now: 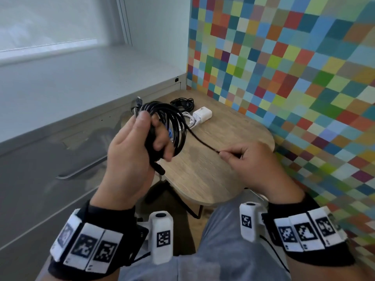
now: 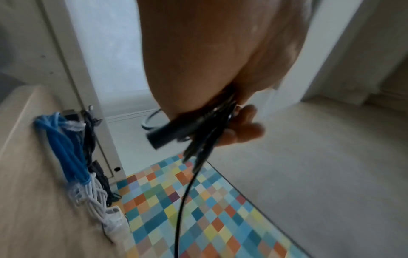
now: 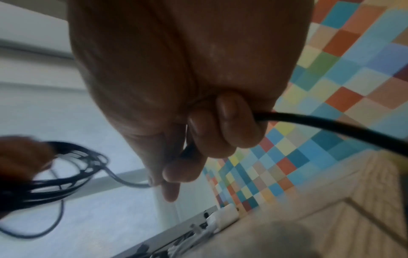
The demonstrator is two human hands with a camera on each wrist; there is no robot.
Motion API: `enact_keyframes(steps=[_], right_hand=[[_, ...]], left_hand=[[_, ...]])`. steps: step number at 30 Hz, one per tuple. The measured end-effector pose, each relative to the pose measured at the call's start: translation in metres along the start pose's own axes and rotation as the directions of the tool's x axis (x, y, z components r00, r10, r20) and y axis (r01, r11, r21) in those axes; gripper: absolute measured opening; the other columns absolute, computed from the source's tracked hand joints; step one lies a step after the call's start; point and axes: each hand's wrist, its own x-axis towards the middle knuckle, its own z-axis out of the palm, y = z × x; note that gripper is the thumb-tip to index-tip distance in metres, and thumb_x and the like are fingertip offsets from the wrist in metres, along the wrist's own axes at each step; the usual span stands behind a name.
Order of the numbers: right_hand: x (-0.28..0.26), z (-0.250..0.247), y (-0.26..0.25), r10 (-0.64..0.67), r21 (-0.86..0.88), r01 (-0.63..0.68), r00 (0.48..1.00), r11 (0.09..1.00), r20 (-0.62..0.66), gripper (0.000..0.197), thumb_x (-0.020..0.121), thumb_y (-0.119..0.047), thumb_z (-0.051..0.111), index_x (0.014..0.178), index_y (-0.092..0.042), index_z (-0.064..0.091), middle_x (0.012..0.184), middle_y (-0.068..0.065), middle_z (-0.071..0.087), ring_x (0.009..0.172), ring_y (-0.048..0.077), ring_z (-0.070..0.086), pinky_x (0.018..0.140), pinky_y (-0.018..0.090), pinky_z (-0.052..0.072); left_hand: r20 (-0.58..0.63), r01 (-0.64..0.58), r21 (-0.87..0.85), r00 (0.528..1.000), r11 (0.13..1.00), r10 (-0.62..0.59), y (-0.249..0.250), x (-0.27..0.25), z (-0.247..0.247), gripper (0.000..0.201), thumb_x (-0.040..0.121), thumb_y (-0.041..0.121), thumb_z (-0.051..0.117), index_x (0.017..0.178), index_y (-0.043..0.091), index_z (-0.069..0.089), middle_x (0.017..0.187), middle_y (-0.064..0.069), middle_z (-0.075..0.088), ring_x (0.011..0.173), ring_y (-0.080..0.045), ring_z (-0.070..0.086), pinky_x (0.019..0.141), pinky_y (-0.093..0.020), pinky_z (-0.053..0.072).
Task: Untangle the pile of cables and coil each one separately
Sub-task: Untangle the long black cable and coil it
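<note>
Left hand grips black cable coil, several loops, held above bench. Right hand pinches its free tail, stretched between hands. Other cables at bench far edge.

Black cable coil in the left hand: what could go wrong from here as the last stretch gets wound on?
1. The left hand holds several loops of the black cable coil in one grip; a loosened finger could let loops spring apart.
2. The right hand pinches the free strand; a hard pull might drag loops out.
3. The coil hangs above the blue cable bundle and white cable on the wooden table; dipping it could snag them.
</note>
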Motion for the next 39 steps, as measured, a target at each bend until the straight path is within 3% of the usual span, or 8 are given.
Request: enact_keyframes(steps=[5,8,12,18,22,28,34,39], right_hand=[[-0.019,0.023,-0.032,-0.068,-0.316,0.149,0.965,0.937,0.253,0.022,0.103,-0.038,0.057,0.102,-0.029,0.077,0.079,-0.011,0.068,0.077,0.009,0.065,0.072,0.032,0.052],[-0.028,0.03,-0.049,-0.149,-0.304,0.258,0.928,0.917,0.34,0.022,0.102,-0.025,0.053,0.09,-0.029,0.07,0.073,-0.008,0.06,0.064,0.009,0.057,0.057,0.024,0.038],[-0.032,0.023,-0.058,-0.231,-0.156,0.295,0.914,0.943,0.334,0.014,0.095,-0.015,0.062,0.083,-0.02,0.067,0.073,-0.004,0.064,0.056,0.009,0.055,0.052,0.02,0.038],[-0.03,0.001,-0.054,-0.266,0.139,0.256,0.963,0.957,0.053,0.009,0.082,-0.019,0.086,0.082,-0.027,0.082,0.071,-0.014,0.074,0.064,-0.003,0.066,0.06,0.013,0.048],[-0.025,-0.02,-0.052,-0.19,0.193,0.172,0.979,0.966,0.076,0.019,0.069,-0.032,0.094,0.079,-0.029,0.078,0.064,-0.004,0.073,0.051,0.003,0.06,0.051,0.019,0.047],[-0.019,-0.053,-0.041,-0.226,0.213,0.196,0.965,0.957,0.129,0.013,0.078,-0.019,0.086,0.086,-0.029,0.084,0.079,-0.017,0.079,0.078,-0.001,0.074,0.072,0.012,0.054],[0.001,-0.053,-0.022,-0.304,0.079,0.328,0.925,0.941,-0.228,0.017,0.085,-0.023,0.082,0.094,-0.038,0.079,0.087,-0.019,0.074,0.092,-0.001,0.068,0.082,0.011,0.05],[0.019,-0.014,-0.016,-0.274,0.071,0.305,0.918,0.95,-0.286,0.012,0.089,-0.029,0.08,0.099,-0.036,0.08,0.093,-0.009,0.064,0.091,0.008,0.059,0.078,0.018,0.044]], left_hand=[[0.04,-0.102,0.692,0.994,0.715,0.103,-0.016,-0.005,0.014,0.021,0.109,0.028,0.035,0.097,0.02,0.05,0.079,0.003,0.073,0.071,-0.016,0.071,0.07,-0.041,0.055],[0.131,-0.164,0.84,0.986,0.518,0.101,-0.027,-0.01,0.017,0.024,0.106,0.04,0.034,0.1,0.025,0.051,0.085,0.016,0.072,0.077,-0.004,0.069,0.077,-0.042,0.055],[0.188,-0.203,0.925,0.979,0.322,0.077,-0.032,-0.014,0.022,0.034,0.103,0.046,0.03,0.099,0.018,0.049,0.08,0.004,0.066,0.075,-0.019,0.063,0.071,-0.046,0.05],[0.11,0.015,0.854,0.972,0.52,-0.208,-0.018,-0.008,0.022,0.03,0.105,0.037,0.044,0.082,0.018,0.048,0.07,0.005,0.058,0.063,-0.008,0.053,0.064,-0.035,0.041],[0.176,0.258,0.604,0.879,0.754,-0.442,-0.016,-0.008,0.02,0.032,0.107,0.027,0.048,0.08,0.012,0.054,0.056,0.007,0.047,0.045,-0.007,0.039,0.047,-0.019,0.033],[0.251,0.361,0.458,0.824,0.812,-0.508,-0.008,-0.005,-0.002,0.064,0.096,0.061,0.045,0.076,0.004,0.066,0.048,0.0,0.037,0.04,-0.012,0.026,0.04,-0.021,0.024],[0.321,0.486,0.238,0.778,0.841,-0.54,-0.009,-0.002,-0.016,0.054,0.093,0.043,0.044,0.059,0.007,0.065,0.042,0.001,0.027,0.038,-0.011,0.016,0.041,-0.024,0.009],[0.49,0.532,0.071,0.718,0.844,-0.494,-0.016,-0.005,-0.005,0.047,0.093,0.037,0.047,0.06,0.008,0.065,0.04,0.007,0.027,0.037,-0.011,0.012,0.044,-0.032,-0.001]])
